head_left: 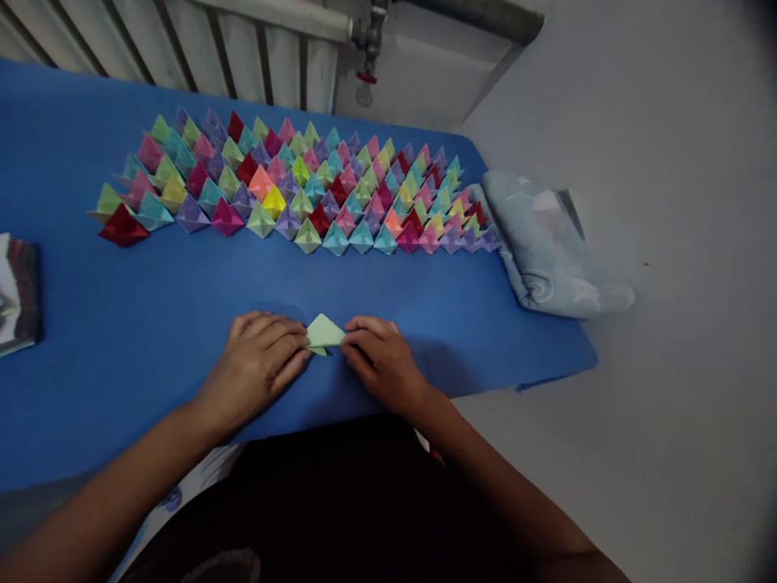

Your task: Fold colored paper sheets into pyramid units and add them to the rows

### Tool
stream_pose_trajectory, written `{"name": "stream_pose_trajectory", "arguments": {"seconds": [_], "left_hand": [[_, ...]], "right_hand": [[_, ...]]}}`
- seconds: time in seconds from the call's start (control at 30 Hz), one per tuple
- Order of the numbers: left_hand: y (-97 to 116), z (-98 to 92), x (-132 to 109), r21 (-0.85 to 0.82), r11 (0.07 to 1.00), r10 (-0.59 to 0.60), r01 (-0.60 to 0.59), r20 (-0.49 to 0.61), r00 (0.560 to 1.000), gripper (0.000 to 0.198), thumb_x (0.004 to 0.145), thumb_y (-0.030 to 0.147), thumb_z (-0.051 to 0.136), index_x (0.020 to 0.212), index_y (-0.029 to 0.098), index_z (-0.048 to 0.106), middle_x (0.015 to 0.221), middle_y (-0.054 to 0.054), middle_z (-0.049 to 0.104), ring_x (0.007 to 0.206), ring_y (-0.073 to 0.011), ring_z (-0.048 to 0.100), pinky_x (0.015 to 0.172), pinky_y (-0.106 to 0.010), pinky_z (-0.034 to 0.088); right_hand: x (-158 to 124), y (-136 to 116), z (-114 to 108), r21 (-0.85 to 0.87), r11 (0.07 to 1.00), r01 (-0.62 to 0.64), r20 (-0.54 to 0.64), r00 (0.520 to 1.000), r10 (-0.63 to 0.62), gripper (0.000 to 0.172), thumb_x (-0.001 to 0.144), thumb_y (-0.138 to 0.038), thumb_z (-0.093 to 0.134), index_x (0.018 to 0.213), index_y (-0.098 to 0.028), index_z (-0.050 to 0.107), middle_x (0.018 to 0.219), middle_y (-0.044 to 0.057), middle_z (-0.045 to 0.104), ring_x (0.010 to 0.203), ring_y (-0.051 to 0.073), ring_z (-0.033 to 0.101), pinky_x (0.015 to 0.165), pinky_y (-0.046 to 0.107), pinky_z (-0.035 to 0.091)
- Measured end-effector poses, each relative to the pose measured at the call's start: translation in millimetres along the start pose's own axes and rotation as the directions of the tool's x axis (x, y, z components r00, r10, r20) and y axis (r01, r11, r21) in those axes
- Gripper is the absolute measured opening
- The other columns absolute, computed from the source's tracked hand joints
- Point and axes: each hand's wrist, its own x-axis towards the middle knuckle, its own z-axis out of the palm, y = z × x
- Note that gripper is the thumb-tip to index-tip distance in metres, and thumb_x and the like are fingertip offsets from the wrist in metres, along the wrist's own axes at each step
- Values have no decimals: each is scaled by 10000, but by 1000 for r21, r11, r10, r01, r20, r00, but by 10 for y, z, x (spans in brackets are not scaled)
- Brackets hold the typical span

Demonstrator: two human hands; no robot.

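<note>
A small pale green folded paper is held just above the blue-covered table, its pointed top facing away from me. My left hand pinches its left end between thumb and fingers. On the right end, the fingers of my right hand are closed in the same way. Beyond both hands stand several rows of small folded paper boats in red, pink, purple, blue, green and yellow.
A folded light blue patterned cloth lies at the table's right end. At the left edge is a partly visible packet. Behind the table are a white radiator and a pipe with a red valve.
</note>
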Motion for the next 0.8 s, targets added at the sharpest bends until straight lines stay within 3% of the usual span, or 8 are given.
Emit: {"name": "stream_pose_trajectory", "arguments": {"seconds": [0.37, 0.8], "left_hand": [[2, 57, 118, -57, 958, -279, 279, 8, 960, 274, 947, 383, 507, 787, 226, 664, 1024, -61, 706, 1021, -282, 573, 853, -451, 414], [-10, 104, 147, 113, 963, -246, 246, -14, 969, 310, 930, 382, 525, 720, 178, 626, 1031, -115, 672, 1011, -297, 566, 839, -443, 436]], "right_hand": [[160, -78, -11, 14, 982, -190, 11, 982, 190, 206, 948, -248, 548, 773, -173, 627, 1167, 113, 640, 1087, 208, 596, 930, 379, 440], [206, -144, -22, -57, 969, -239, 25, 970, 241, 193, 934, -233, 564, 762, -163, 616, 1178, 130, 634, 1099, 232, 603, 937, 387, 449]]}}
